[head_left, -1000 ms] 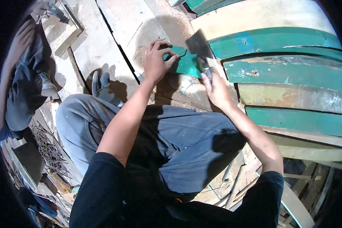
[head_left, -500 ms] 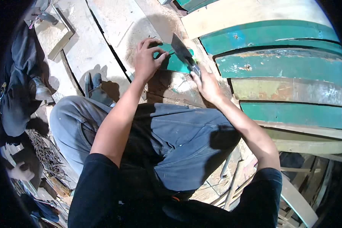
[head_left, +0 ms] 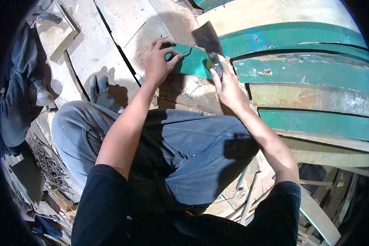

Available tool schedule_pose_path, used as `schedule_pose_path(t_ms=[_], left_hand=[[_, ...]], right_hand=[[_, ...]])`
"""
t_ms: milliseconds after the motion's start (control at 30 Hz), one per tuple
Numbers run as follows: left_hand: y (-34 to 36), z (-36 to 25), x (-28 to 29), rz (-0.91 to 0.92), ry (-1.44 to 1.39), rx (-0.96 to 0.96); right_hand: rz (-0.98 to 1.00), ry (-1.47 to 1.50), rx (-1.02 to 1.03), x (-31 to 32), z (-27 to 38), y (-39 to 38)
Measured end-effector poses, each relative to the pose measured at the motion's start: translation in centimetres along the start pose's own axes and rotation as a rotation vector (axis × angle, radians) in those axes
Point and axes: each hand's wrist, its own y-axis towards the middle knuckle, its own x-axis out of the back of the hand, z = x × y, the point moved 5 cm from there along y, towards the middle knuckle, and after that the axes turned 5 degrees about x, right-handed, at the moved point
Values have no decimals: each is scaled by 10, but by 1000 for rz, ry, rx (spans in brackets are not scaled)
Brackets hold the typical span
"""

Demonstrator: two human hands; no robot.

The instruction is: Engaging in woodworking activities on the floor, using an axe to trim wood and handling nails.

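Note:
My left hand is closed in a pinch at the left end of a green-painted board. Between thumb and forefinger it holds a thin, dark, bent nail, which reaches over the board. My right hand is wrapped round the handle of a cleaver-like tool with a broad dark blade. Its blade points away from me, raised over the board's right end, apart from the nail. Under my right fingers, most of the handle is hidden.
Curved green and bare planks lie in rows at the right. A heap of thin rusty nails sits at the left. Another person's leg is at the far left, near a wooden block. Wood scraps lie by my right knee.
The cleaver has swung to the right, away from my left hand, and its blade now shows more of its flat side. My left hand has stayed almost still with the nail.

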Motion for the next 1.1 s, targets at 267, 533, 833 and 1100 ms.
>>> schedule_pose_path(t_ms=[267, 533, 833, 1100], left_hand=[[-2, -2, -3, 7, 32, -42], [-3, -1, 0, -27, 6, -18], [-2, -2, -1, -32, 13, 2], [-3, 3, -2, -27, -14, 22]], right_hand=[[66, -48, -47, -17, -30, -4], [162, -161, -99, -21, -19, -4], [-12, 17, -10, 1, 5, 0], [-80, 49, 79, 1, 2, 4]])
